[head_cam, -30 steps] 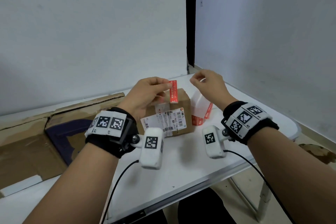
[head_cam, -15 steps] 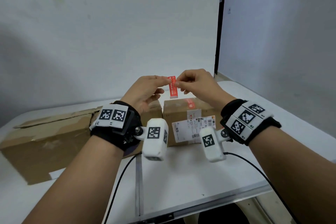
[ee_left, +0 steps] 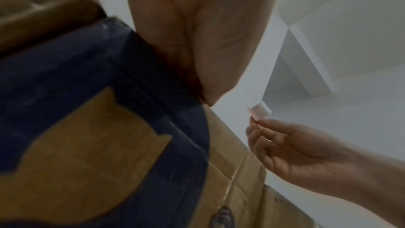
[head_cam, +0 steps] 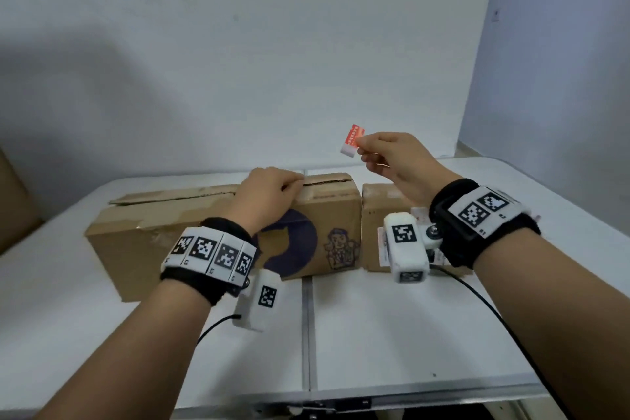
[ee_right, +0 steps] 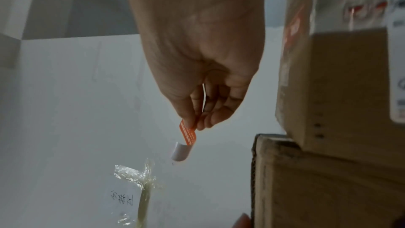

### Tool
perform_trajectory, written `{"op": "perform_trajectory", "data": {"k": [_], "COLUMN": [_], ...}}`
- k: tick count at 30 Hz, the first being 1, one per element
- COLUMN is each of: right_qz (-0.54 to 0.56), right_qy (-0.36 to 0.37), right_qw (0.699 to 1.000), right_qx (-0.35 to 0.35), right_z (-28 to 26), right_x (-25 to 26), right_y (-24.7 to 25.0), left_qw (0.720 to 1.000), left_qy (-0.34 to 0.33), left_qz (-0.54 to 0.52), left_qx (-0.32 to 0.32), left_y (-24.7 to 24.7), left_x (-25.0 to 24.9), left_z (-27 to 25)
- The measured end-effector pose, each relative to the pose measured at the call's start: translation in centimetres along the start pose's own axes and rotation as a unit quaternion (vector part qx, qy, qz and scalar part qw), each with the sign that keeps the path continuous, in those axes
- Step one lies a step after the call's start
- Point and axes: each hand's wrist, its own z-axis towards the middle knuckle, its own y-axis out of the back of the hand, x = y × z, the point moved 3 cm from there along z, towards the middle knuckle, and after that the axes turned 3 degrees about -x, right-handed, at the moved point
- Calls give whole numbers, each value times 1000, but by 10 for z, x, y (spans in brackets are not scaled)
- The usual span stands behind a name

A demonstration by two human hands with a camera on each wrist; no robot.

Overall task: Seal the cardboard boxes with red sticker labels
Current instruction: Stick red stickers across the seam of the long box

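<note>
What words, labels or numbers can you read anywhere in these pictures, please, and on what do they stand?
No text can be quoted with confidence.
red sticker label: white print, too small.
small box: shipping label, blurred.
large box: cartoon figure and dark logo, no words.
Wall note: handwriting, illegible.
Wristbands: square code markers only.

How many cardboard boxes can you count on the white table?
2. The long box with the dark blue print lies on the left, under the left hand. The smaller box stands right beside it, below the right hand. Others may lie outside the view.
</note>
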Motion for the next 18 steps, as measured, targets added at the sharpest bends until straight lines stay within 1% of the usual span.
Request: {"op": "perform_trajectory", "data": {"k": [2,4,8,11,14,16,18], "right_qz": [33,29,-42,-83,-96,-110,-131], "right_qy": [-12,-14,5,23,34,36,33], "right_qw": [999,999,998,995,993,992,989], "right_qx": [9,23,43,50,51,53,59], "right_z": [2,5,9,11,11,11,10], "right_x": [0,0,-1,-2,-6,-10,-17], "right_y": [-9,-19,-39,-53,-65,-71,-74], "left_qw": [1000,999,995,994,995,997,999], "left_qy": [-21,-28,-44,-54,-78,-69,-43], "left_qz": [11,26,52,67,46,18,7], "left_qx": [8,19,68,73,50,24,-3], "left_y": [-4,-5,-10,-12,-15,-15,-13], "left_x": [3,6,7,10,15,16,16], "left_z": [-7,-9,-6,-5,-4,-5,-6]}}
